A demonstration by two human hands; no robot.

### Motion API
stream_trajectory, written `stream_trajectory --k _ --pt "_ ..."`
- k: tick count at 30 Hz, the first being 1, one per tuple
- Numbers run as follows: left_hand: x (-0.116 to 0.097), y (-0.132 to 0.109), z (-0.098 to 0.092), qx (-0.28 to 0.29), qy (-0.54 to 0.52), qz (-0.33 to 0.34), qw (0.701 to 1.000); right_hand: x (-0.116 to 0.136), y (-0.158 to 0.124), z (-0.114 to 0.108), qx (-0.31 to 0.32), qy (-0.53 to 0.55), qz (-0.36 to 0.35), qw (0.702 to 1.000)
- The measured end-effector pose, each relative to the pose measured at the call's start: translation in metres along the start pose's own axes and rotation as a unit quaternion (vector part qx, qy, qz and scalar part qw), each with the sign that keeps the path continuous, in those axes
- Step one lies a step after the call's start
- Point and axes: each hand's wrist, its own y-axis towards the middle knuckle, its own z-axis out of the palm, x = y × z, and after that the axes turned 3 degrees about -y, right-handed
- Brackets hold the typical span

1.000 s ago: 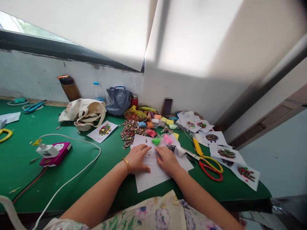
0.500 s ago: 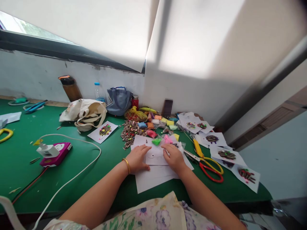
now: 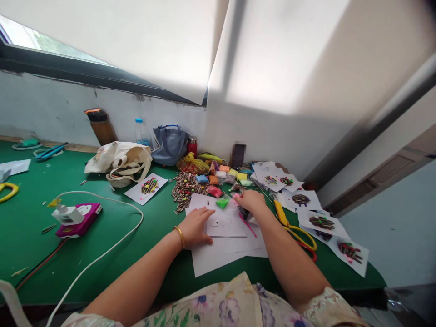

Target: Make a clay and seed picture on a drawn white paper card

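Note:
My left hand (image 3: pixel 196 227), with a gold bangle at the wrist, lies flat with fingers spread on a small white sheet (image 3: pixel 226 230). That sheet carries a faint drawing with a small dark dot, and sits on larger white paper (image 3: pixel 211 263). My right hand (image 3: pixel 252 201) has its fingers closed on a pink clay packet (image 3: pixel 235 198), partly covered by the fingertips. Beside it are a green clay packet (image 3: pixel 222 202) and a red one (image 3: pixel 215 191). A thin pink stick (image 3: pixel 248 225) lies below my right hand. One sunflower seed (image 3: pixel 208 202) rests on the paper's upper part.
A seed pile (image 3: pixel 185 188) spreads behind the paper. Scissors (image 3: pixel 306 238) and a yellow-handled tool (image 3: pixel 281 212) lie right, near several seed-decorated sheets (image 3: pixel 323 221). Leftward are a decorated card (image 3: pixel 146 188), a cloth bag (image 3: pixel 119 159), a purple power strip (image 3: pixel 80 220) and a white cable (image 3: pixel 117 245).
My right hand has moved up and right off the small sheet to the pink clay packet, uncovering the pink stick. My left hand stays in place.

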Motion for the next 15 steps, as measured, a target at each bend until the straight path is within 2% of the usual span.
stream_trajectory --k 4,5,7,9,11,13,15 --pt "0.003 0.001 0.003 -0.021 0.003 0.014 1.0 0.001 0.002 0.001 0.008 0.022 0.006 1.0" --pt "0.004 0.001 0.004 -0.029 0.001 0.022 0.999 0.002 -0.001 0.002 -0.007 0.027 0.005 1.0" --pt "0.006 0.001 0.005 -0.048 -0.004 0.038 0.998 0.004 -0.01 0.005 -0.079 0.054 -0.015 0.995" --pt "0.006 0.001 0.004 -0.088 -0.014 0.051 0.995 0.007 -0.024 0.01 -0.222 0.123 -0.091 0.963" --pt "0.002 0.001 0.001 -0.155 -0.04 0.063 0.985 0.011 -0.04 0.016 -0.307 0.187 -0.206 0.91" --pt "-0.004 0.001 -0.002 -0.235 -0.088 0.08 0.965 0.017 -0.059 0.024 -0.327 0.224 -0.286 0.872" --pt "-0.012 0.0 -0.005 -0.288 -0.132 0.098 0.944 0.025 -0.076 0.032 -0.323 0.234 -0.321 0.859"
